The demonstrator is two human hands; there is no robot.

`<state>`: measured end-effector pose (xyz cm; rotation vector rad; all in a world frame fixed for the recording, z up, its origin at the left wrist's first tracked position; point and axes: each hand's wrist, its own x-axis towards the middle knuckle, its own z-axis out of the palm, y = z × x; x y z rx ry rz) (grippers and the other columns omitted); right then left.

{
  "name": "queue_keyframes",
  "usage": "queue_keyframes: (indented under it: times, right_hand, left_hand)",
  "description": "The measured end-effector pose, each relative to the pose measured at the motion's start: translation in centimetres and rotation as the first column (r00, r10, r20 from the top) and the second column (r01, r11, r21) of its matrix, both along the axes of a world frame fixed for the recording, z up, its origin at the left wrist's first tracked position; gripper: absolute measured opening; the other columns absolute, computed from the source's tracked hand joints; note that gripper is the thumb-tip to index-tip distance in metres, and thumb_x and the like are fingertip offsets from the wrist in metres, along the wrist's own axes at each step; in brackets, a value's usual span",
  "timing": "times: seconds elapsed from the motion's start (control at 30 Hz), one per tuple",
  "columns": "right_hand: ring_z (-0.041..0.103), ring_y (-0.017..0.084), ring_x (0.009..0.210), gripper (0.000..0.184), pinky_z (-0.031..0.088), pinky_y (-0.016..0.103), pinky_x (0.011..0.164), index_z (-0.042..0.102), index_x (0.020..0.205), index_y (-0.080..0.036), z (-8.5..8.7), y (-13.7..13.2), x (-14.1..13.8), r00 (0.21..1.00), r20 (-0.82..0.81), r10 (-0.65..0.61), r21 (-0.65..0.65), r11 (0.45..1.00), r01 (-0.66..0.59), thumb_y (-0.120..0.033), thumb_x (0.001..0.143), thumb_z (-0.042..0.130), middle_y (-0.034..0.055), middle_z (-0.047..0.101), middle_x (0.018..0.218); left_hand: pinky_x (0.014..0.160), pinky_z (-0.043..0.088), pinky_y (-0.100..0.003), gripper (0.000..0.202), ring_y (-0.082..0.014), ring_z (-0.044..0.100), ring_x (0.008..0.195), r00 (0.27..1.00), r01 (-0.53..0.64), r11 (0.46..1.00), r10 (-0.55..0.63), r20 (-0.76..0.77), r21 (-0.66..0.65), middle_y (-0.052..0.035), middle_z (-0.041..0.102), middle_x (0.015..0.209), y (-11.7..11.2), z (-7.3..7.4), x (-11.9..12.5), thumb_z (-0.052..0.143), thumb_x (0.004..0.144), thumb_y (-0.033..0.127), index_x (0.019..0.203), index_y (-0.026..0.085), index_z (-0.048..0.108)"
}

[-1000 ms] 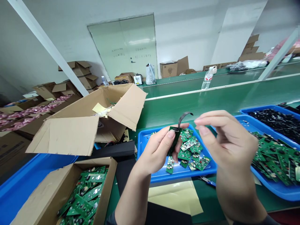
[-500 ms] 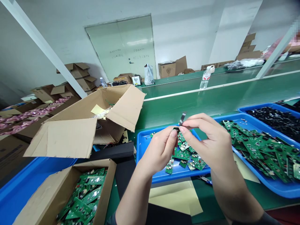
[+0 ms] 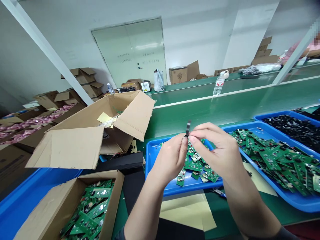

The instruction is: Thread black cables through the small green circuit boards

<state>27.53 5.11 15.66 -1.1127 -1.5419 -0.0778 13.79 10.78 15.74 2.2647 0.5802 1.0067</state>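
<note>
My left hand (image 3: 171, 158) is closed, thumb pressed against the fingers, on what looks like a small circuit board, almost wholly hidden by the hand. Between thumb and fingertips of my right hand (image 3: 216, 148) is a short, shiny dark strip (image 3: 188, 128), slightly blurred, which stands upright where the fingertips of both hands meet. Whether the strip is joined to the board I cannot tell. Both hands are above a blue tray (image 3: 153, 160), where several green circuit boards (image 3: 193, 165) lie loosely.
To the right stand a blue tray with a heap of green boards (image 3: 275, 160) and another with small black parts (image 3: 292, 128). A carton of boards (image 3: 92, 206) is at lower left, an open cardboard box (image 3: 67, 146) behind it. Yellow paper (image 3: 187, 210) and a bottle (image 3: 219, 85) are on the bench.
Both hands have shifted slightly left, the right one more, bringing the fingertips closer together. The dark strip has moved left with the right hand and now stands more upright.
</note>
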Motion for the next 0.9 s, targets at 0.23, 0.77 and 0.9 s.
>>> queue_keyframes:
  times: [0.23, 0.77, 0.9]
  right_hand:
    - [0.063, 0.021, 0.105, 0.020, 0.054, 0.036, 0.090, 0.070, 0.106, -0.020, 0.0, 0.0, 1.2, 0.990, 0.055, 0.131, -0.160, 0.980, -0.121, -0.024, 0.090, 0.058, 0.0092, 0.065, 0.110]
    - [0.061, 0.013, 0.063, 0.032, 0.051, 0.023, 0.057, 0.065, 0.071, -0.019, 0.6, -0.2, 1.7, 0.896, -0.346, 0.280, -0.225, 0.902, -0.368, -0.044, 0.091, 0.058, 0.0018, 0.064, 0.068]
    - [0.052, 0.010, 0.055, 0.028, 0.044, 0.020, 0.049, 0.061, 0.066, -0.019, 1.0, -0.4, 1.3, 0.867, -0.391, 0.311, -0.291, 0.851, -0.436, -0.036, 0.088, 0.061, -0.0010, 0.058, 0.060]
  left_hand:
    - [0.083, 0.047, -0.034, 0.037, -0.0196, 0.056, 0.086, 0.998, 0.060, 0.997, -0.059, 0.012, -0.042, -0.0075, 0.061, 0.097, 0.5, -0.2, -0.9, 0.030, 0.102, 0.034, 0.124, 0.020, 0.056]
    - [0.093, 0.051, -0.040, 0.048, -0.0208, 0.051, 0.107, 0.978, -0.007, 0.991, -0.021, 0.210, 0.134, -0.0072, 0.046, 0.111, 1.4, -1.2, -1.3, 0.057, 0.092, 0.028, 0.139, 0.034, 0.049]
    - [0.089, 0.053, -0.035, 0.050, -0.0175, 0.053, 0.100, 0.983, -0.035, 0.952, -0.022, 0.182, 0.303, -0.0054, 0.049, 0.106, 1.2, -0.7, -1.3, 0.056, 0.093, 0.023, 0.141, 0.034, 0.046]
